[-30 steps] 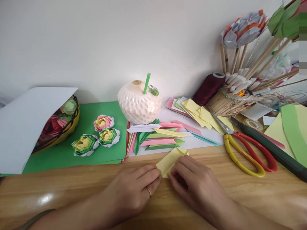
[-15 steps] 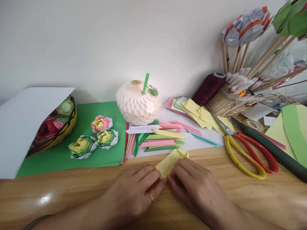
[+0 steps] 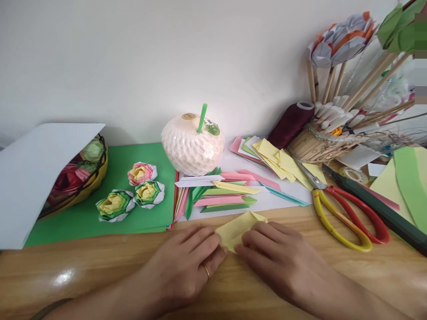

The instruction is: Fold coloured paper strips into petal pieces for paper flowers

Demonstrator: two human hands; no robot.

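The fingertips of the right hand [image 3: 282,260] are partly hidden behind its knuckles — the near edge of the yellow paper [image 3: 237,230] too — and the white sheet [image 3: 43,171] covers part of the basket [image 3: 95,182], its own left side cut off.

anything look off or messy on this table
Nothing looks spilled or broken. The oddest thing is the large white paper sheet lying askew over the yellow and black basket, hiding part of the paper flowers inside. The yellow paper slips are fanned unevenly, though that looks like ordinary craft clutter.
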